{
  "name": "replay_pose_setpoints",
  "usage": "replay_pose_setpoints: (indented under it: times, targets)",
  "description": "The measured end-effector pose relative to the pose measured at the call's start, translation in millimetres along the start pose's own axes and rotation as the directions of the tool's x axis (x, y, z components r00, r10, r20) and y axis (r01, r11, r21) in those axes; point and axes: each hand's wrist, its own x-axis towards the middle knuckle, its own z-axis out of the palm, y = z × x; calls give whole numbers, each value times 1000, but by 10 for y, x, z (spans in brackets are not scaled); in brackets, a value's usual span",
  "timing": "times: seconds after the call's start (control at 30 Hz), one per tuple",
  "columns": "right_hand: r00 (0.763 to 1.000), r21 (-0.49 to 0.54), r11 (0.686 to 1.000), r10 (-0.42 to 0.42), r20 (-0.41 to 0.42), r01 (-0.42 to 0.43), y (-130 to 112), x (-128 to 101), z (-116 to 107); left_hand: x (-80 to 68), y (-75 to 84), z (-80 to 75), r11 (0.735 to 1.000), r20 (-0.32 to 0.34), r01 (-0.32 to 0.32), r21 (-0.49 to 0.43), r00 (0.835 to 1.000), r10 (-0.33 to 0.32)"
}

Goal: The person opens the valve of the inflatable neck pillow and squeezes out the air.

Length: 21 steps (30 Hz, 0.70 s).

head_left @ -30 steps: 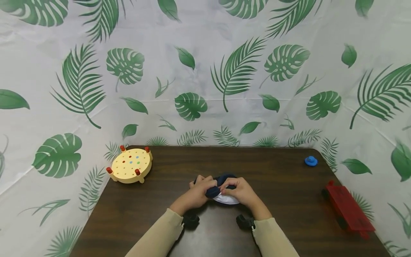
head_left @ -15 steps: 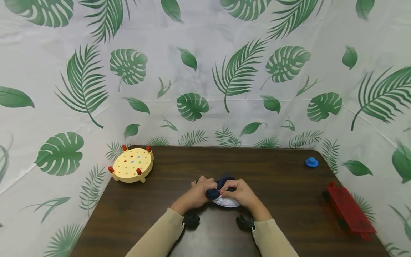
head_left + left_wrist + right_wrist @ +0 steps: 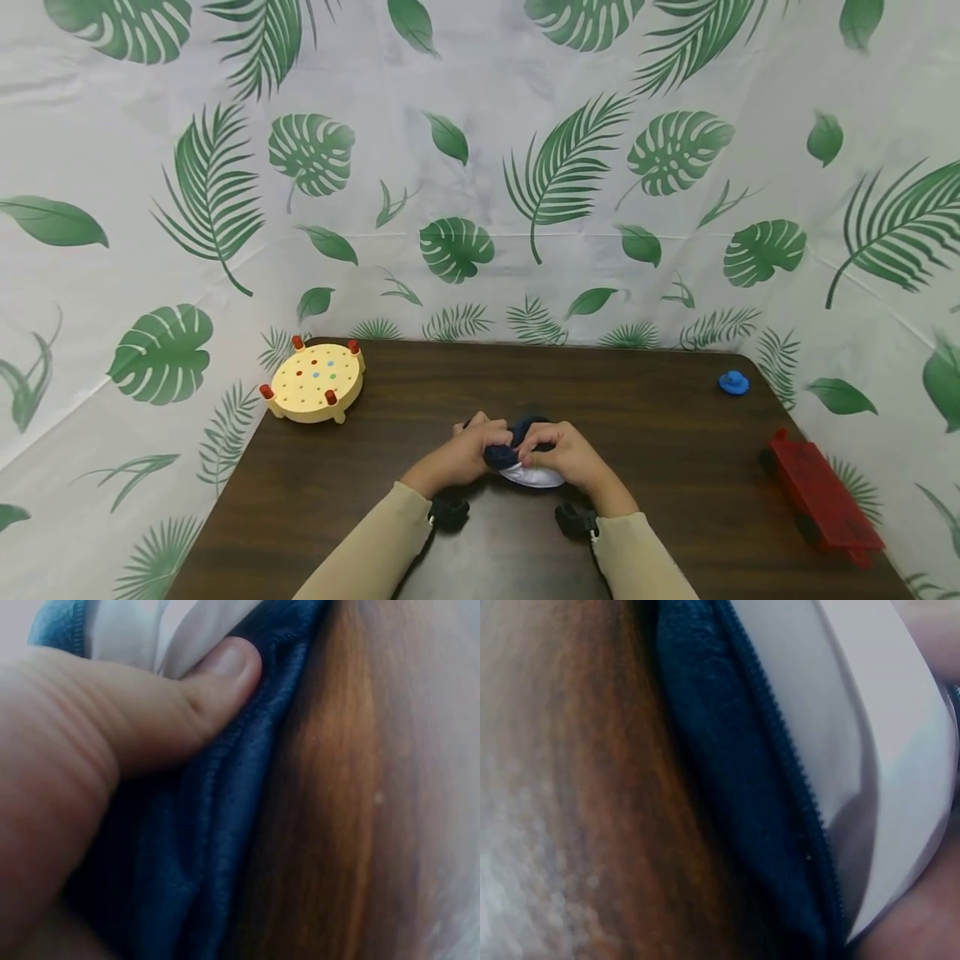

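Observation:
Between both hands, near the middle of the table, lies a navy zippered cloth cover (image 3: 501, 457) with smooth white material (image 3: 534, 477) showing inside. My left hand (image 3: 467, 454) grips its left part; in the left wrist view the thumb (image 3: 217, 682) presses on the navy cloth beside the white. On the other side, my right hand (image 3: 566, 457) pinches the edge with thumb and index finger. Zipper teeth (image 3: 780, 735) run along the navy edge in the right wrist view, with the white material (image 3: 900, 750) bulging beside them. Much of the cover is hidden by the hands.
A dark wooden table (image 3: 637, 417) carries a yellow round board (image 3: 307, 387) with red-tipped pegs at the far left. A small blue toy (image 3: 733, 383) sits at the far right, and a red toy cart (image 3: 825, 492) by the right edge. Leaf-patterned cloth (image 3: 480, 167) hangs behind.
The head view has shifted slightly, so everything appears a little farther right. Both hands keep their hold on the cover, with only tiny finger movement.

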Motion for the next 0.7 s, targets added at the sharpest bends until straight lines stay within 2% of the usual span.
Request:
replay_pose_setpoints:
  times: [0.13, 0.23, 0.4, 0.53, 0.6, 0.7]
  targets:
    - [1000, -3, 1000, -9, -7, 9, 39, -20, 34, -43, -17, 21, 1000, -14, -4, -11, 1000, 4]
    - [998, -25, 999, -28, -55, 27, 41, -3, 45, -56, -43, 13, 999, -41, 9, -46, 999, -11]
    - [983, -71, 996, -70, -172, 58, -27, 56, -22, -13, -80, -51, 986, -70, 81, -143, 993, -92]
    - [961, -98, 991, -116, -252, 93, -67, 29, -98, -9, -75, -38, 982, -73, 133, -133, 987, -144]
    - [956, -113, 991, -102, -275, 73, -63, -1, -119, -14, -65, -10, 984, -86, 138, -114, 985, -148]
    - [977, -151, 988, 3, -212, -36, -31, -39, -118, -32, -45, 31, 986, -83, 127, -104, 987, -136]
